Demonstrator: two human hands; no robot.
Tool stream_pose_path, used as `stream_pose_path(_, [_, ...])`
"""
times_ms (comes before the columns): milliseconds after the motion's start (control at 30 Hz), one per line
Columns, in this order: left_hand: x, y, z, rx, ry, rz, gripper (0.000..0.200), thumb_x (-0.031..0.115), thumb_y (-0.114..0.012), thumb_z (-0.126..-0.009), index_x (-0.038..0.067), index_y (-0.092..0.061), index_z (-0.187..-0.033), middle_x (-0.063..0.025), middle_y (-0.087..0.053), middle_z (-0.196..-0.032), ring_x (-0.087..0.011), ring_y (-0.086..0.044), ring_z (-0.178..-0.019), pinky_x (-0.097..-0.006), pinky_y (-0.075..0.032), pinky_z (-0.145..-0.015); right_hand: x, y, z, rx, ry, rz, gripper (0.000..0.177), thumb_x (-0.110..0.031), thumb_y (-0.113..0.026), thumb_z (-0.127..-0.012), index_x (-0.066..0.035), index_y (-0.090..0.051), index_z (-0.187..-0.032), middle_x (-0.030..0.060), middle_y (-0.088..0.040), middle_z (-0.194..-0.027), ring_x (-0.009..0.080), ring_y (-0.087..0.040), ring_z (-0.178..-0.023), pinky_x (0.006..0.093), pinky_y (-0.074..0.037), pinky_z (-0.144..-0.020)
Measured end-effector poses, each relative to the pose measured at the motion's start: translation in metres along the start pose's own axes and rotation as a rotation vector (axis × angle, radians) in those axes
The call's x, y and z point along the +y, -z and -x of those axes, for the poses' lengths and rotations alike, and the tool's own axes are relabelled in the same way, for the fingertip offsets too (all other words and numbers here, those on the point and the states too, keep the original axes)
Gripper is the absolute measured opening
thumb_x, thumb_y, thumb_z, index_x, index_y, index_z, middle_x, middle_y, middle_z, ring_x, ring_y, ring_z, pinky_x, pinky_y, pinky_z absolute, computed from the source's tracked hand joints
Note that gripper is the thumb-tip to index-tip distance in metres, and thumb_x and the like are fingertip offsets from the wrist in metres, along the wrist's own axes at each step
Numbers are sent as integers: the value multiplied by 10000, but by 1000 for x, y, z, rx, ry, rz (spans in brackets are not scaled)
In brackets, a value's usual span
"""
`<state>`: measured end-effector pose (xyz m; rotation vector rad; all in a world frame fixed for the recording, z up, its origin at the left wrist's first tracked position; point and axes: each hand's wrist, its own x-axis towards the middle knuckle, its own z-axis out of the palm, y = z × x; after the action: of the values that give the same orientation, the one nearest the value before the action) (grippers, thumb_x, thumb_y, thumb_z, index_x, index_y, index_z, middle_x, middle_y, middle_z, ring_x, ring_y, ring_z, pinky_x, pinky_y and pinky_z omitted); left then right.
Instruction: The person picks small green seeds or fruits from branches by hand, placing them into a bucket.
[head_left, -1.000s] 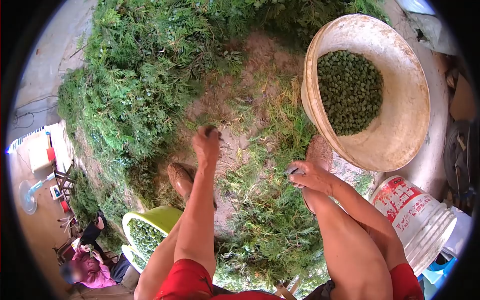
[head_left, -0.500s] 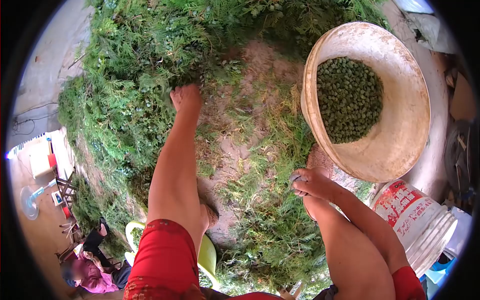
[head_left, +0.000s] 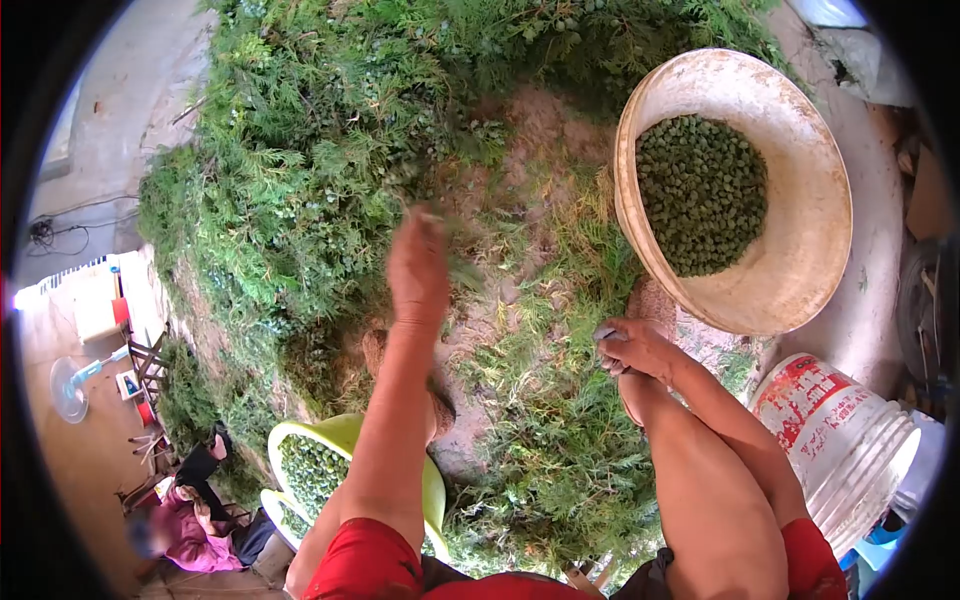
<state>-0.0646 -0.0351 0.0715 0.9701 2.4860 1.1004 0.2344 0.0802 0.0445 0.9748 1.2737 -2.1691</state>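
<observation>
a seated person's left hand [head_left: 418, 265] reaches, blurred, over green sprigs [head_left: 300, 170] heaped along the ground's far edge (open or closed, one cannot tell). the right hand [head_left: 630, 348] is curled tight round a small grey object [head_left: 606, 335], near the cream basin [head_left: 800, 270]. a firm grasp low on one sprig would likely serve best.

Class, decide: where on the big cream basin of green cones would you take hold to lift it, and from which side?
Probably the bare rim of the cream basin, held at two opposite points, coming from above. It is wide and tilted, with green cones heaped inside, so a one-sided grip would likely spill them.
</observation>
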Motion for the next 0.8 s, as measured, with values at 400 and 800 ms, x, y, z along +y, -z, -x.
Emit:
stream_pose_path(400, [74, 228, -49, 372, 439, 124, 216, 115, -412, -929, -25, -560, -1001, -183, -628, -876, -166, -651, -633, -231, -572, -471, -48, -16, 44, 100, 223, 190, 320, -192, -547, -815, 23, -542, -1052, 71, -591, -782, 103, -510, -665, 273, -436, -604])
stream_pose_path(800, [149, 275, 104, 448, 198, 365, 259, 211, -489, -930, -8, -515, -1067, -116, -611, -970, -209, -638, -832, -306, -543, -739, -114, -70, -32, 193, 555, 1033, 96, -72, -504, -783, -8, -575, -776, 146, -611, -723, 311, -601, -738, 436, -468, -677])
